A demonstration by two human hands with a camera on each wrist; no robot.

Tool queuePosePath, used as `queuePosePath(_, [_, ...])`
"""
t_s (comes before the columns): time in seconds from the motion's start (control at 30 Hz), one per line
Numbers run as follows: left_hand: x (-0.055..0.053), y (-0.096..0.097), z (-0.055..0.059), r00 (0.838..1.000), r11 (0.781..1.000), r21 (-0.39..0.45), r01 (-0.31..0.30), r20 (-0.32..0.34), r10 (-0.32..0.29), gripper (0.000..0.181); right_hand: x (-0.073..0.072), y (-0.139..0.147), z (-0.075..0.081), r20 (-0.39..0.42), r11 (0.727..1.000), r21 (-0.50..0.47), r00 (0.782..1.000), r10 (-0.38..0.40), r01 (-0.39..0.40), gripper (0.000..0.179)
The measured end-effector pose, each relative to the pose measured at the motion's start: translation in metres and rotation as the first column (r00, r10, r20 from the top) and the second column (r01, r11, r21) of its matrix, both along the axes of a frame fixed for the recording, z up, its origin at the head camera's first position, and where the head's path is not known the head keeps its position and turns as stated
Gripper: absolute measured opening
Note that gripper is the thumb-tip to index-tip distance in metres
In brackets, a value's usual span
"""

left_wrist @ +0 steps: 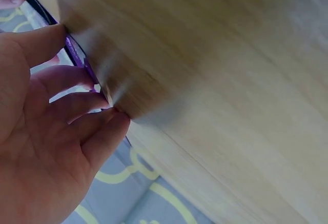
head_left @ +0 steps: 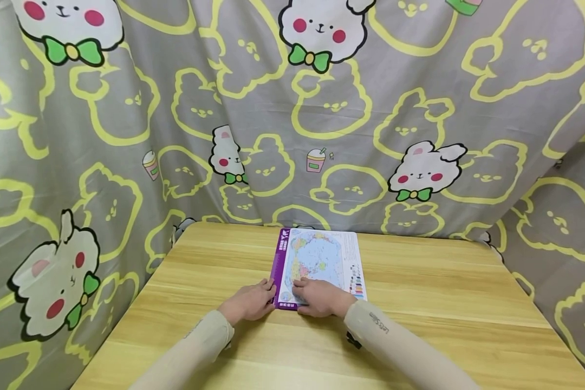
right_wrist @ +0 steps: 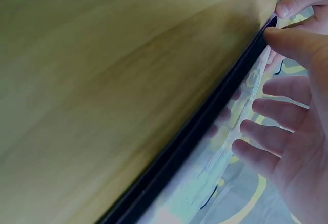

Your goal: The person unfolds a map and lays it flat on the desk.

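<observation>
A world map board (head_left: 322, 254) with a purple left border lies flat on the wooden table, its near edge toward me. At its near left corner my left hand (head_left: 251, 300) touches the side; in the left wrist view the thumb meets the purple edge (left_wrist: 77, 55) and the fingertips reach down to the tabletop. My right hand (head_left: 324, 298) is over the near edge. From the right wrist, its thumb touches the dark near edge (right_wrist: 189, 126) close to the corner, while the other fingers (right_wrist: 279, 114) extend loosely over the glossy surface, which reflects them.
Bare wood of the table (head_left: 443, 303) surrounds the board. A grey curtain (head_left: 346, 124) with yellow outlines and white cartoon animals hangs behind the table and along both sides. A small black object (head_left: 353, 340) shows beside the right sleeve.
</observation>
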State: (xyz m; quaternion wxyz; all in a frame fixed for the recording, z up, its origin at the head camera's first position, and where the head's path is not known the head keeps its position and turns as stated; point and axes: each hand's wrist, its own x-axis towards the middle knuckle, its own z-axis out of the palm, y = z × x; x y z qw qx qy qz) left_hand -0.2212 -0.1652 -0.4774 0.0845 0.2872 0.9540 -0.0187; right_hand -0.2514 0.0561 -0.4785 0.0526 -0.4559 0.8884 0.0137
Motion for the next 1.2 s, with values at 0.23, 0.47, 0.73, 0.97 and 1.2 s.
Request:
queuePosePath(0.23, [-0.001, 0.000, -0.001, 1.000, 1.000, 0.009, 0.004, -0.003, -0.004, 0.054, 0.001, 0.007, 0.006, -0.040, 0.997, -0.064, 0.999, 0.034, -0.037, 0.047])
queuePosePath(0.47, [0.000, -0.001, 0.002, 1.000, 1.000, 0.021, 0.007, -0.008, -0.006, 0.054, 0.005, 0.011, 0.010, -0.100, 0.992, -0.107, 0.994, 0.054, -0.065, 0.030])
queuePosePath(0.73, [0.000, 0.000, 0.002, 1.000, 1.000, 0.020, 0.002, 0.004, -0.002, 0.055, 0.011, 0.014, 0.016, -0.136, 0.990, -0.139, 0.991, 0.020, -0.039, 0.026])
queuePosePath(0.97, [-0.001, 0.000, 0.001, 1.000, 1.000, 0.018, 0.001, -0.001, -0.001, 0.054, 0.012, 0.020, 0.023, -0.183, 0.988, -0.144, 0.983, 0.021, -0.048, 0.025])
queuePosePath(1.2, [-0.001, -0.001, -0.002, 1.000, 1.000, 0.016, 0.004, -0.014, -0.004, 0.054, 0.015, 0.025, 0.034, -0.268, 0.993, -0.099, 0.963, 0.033, -0.062, 0.033])
